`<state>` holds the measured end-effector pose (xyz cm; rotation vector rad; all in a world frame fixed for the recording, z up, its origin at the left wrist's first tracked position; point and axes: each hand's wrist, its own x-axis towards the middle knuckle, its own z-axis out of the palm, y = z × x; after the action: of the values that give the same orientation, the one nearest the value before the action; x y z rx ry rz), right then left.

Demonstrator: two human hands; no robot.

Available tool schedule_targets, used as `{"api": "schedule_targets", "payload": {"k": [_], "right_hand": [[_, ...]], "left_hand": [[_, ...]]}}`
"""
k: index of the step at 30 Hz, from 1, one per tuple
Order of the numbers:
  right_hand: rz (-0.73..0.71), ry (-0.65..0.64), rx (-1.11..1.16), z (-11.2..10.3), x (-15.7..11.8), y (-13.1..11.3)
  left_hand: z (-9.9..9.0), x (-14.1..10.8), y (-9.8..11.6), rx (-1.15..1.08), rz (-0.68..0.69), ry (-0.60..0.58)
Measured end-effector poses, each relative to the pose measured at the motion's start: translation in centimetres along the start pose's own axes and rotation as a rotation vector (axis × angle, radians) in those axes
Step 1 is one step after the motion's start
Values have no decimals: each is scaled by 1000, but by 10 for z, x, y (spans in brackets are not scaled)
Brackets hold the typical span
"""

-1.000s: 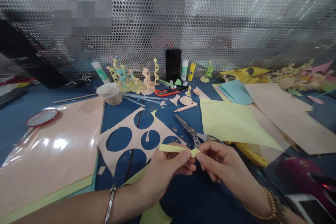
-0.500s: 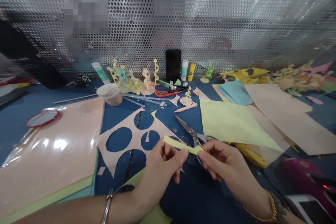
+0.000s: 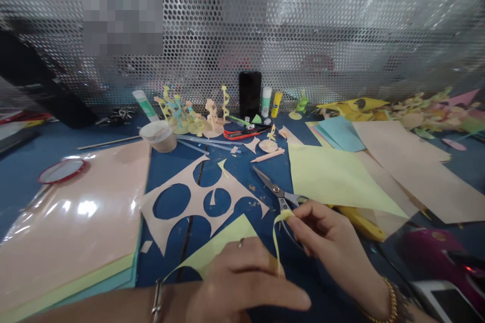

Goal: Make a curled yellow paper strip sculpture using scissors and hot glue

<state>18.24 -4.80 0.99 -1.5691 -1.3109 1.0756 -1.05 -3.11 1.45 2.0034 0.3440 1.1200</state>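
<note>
A narrow yellow-green paper strip (image 3: 276, 242) hangs down from the pinched thumb and fingers of my right hand (image 3: 326, 237). My left hand (image 3: 242, 282) is lower and to the left, palm down, with its index finger stretched out; its other fingertips are hidden, and the strip's lower end passes close to it. Scissors (image 3: 278, 191) lie on the blue table just behind my right hand. Beneath and behind my left hand is a yellow-green sheet (image 3: 223, 242). A pale pink sheet with round holes (image 3: 199, 197) lies behind that.
Pink sheets in clear plastic (image 3: 94, 227) are at left. A tub (image 3: 161, 136), paper figures (image 3: 182, 116), a phone (image 3: 250, 95) and glue sticks (image 3: 266, 102) stand at the back. Loose coloured sheets (image 3: 337, 176) and a magenta device (image 3: 435, 257) are at right.
My left hand has let go of the strip and moved down towards me, turning palm down. The strip now droops from my right hand, which has barely moved.
</note>
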Motion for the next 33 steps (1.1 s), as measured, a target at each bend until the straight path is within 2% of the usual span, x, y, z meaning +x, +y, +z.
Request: {"api": "schedule_targets", "payload": {"k": [2, 7, 13, 21, 27, 33], "right_hand": [[-7, -2, -2, 0, 0, 0], [-48, 2, -23, -1, 0, -1], [-66, 13, -32, -1, -1, -5], [-82, -3, -9, 0, -3, -6], [-97, -67, 45, 3, -3, -6], [43, -135, 148, 6, -4, -7]], "left_hand": [[1, -1, -1, 51, -66, 47], [4, 5, -7, 67, -483, 153], [7, 11, -15, -122, -683, 203], [11, 17, -15, -263, -829, 284], [12, 21, -14, -355, -850, 286], [14, 20, -15, -375, -855, 312]]}}
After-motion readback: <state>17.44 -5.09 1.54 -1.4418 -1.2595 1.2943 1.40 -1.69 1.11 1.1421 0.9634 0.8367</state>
